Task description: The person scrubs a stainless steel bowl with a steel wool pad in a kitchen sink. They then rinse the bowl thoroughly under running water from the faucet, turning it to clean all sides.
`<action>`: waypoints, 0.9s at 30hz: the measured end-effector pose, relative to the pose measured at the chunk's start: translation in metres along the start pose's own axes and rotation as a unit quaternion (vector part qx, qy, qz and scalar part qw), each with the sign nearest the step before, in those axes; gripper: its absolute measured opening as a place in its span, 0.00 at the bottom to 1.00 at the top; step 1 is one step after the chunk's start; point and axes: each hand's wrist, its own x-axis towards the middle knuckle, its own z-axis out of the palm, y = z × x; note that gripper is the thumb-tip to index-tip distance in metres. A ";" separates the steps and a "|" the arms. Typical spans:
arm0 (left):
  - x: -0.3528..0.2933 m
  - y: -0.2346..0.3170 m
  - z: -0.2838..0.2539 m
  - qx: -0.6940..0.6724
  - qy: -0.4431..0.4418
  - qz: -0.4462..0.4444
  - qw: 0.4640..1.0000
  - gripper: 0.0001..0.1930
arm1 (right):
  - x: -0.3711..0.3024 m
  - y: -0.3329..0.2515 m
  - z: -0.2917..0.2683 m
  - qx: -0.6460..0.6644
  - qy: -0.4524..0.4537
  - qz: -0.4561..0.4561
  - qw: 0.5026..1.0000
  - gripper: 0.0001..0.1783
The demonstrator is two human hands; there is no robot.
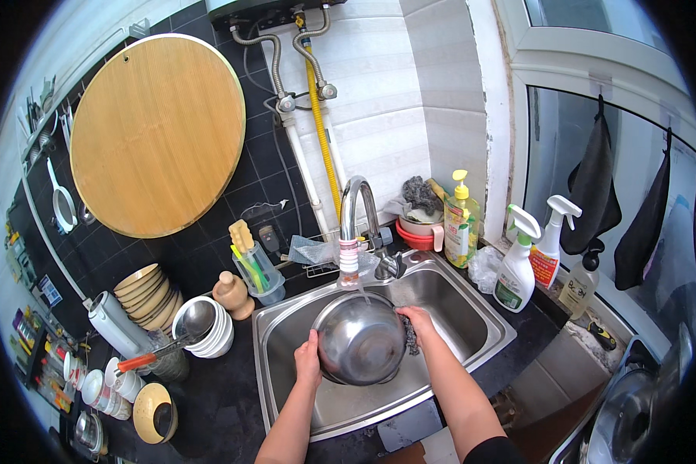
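The metal bowl (359, 340) is over the sink (460, 325), below the faucet (357, 203). The left hand (308, 360) grasps with fingers its left edge; the right hand (420, 325) grasps its right edge, and one dark scourer (411, 340) is just beside this hand.

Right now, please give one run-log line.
left hand: holds steel bowl; right hand: holds bowl's opposite side, dark scrubber alongside; place: over sink, under faucet
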 end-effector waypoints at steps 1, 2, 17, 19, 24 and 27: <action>0.000 -0.001 0.006 0.020 0.004 0.019 1.000 0.22 | -0.003 -0.003 0.001 0.014 0.029 -0.010 0.999 0.11; -0.001 -0.002 0.013 0.041 0.008 0.039 0.998 0.22 | -0.005 -0.008 0.000 -0.004 0.009 -0.027 1.000 0.11; 0.010 -0.020 0.036 0.055 0.051 0.023 0.997 0.21 | -0.061 -0.018 0.055 -0.343 -0.065 -0.453 0.820 0.10; 0.013 -0.023 0.031 0.062 0.038 0.004 0.997 0.21 | -0.039 -0.023 0.040 -0.293 0.064 -0.420 0.856 0.08; 0.012 -0.026 0.034 0.025 0.038 -0.009 0.999 0.22 | -0.067 -0.009 0.049 -0.421 -0.157 -0.502 0.739 0.14; 0.010 -0.025 0.030 0.064 0.033 0.010 0.997 0.23 | -0.072 -0.012 0.058 -0.458 -0.158 -0.520 0.704 0.12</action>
